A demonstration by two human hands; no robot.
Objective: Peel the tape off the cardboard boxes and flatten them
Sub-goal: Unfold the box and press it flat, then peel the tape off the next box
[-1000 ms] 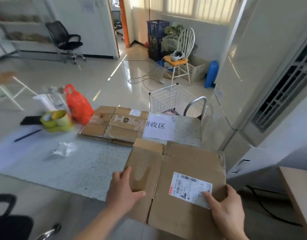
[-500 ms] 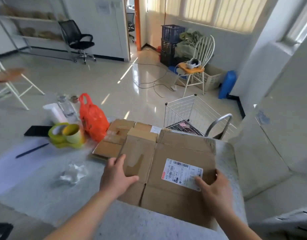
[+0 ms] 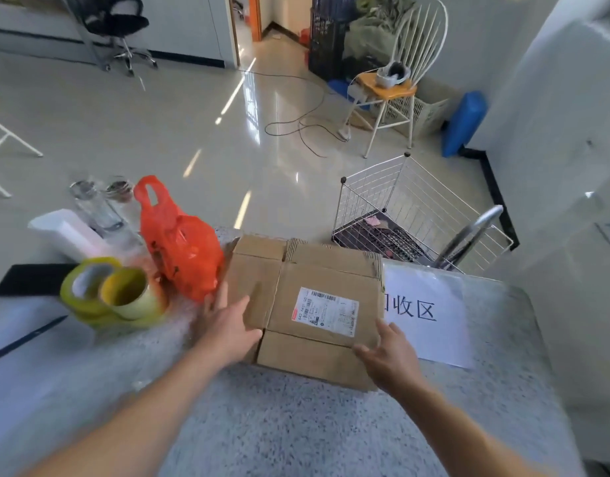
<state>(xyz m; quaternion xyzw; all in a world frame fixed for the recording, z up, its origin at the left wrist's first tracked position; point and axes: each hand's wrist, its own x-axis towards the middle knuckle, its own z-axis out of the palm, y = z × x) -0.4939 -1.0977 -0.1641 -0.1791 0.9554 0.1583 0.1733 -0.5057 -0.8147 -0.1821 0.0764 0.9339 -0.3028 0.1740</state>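
Observation:
A flattened brown cardboard box (image 3: pixel 293 359) with a white shipping label (image 3: pixel 327 311) lies on the speckled grey table (image 3: pixel 296 428), on top of other flattened cardboard. My left hand (image 3: pixel 224 325) rests on the box's left edge with its fingers straight and the thumb over the cardboard. At the box's near right corner, my right hand (image 3: pixel 389 356) has its fingers spread and relaxed, just touching the edge. No tape is visible on the box.
A white paper sign (image 3: pixel 430 318) with black characters lies right of the box. Left of it stand an orange plastic bag (image 3: pixel 179 249), yellow tape rolls (image 3: pixel 111 294), glass jars (image 3: pixel 100 204) and a white box (image 3: pixel 66 232). A wire basket cart (image 3: pixel 399 215) stands beyond the table.
Both hands have carried the flattened box forward across the table and laid it on the cardboard stack beside the sign. The right hand's grip has loosened.

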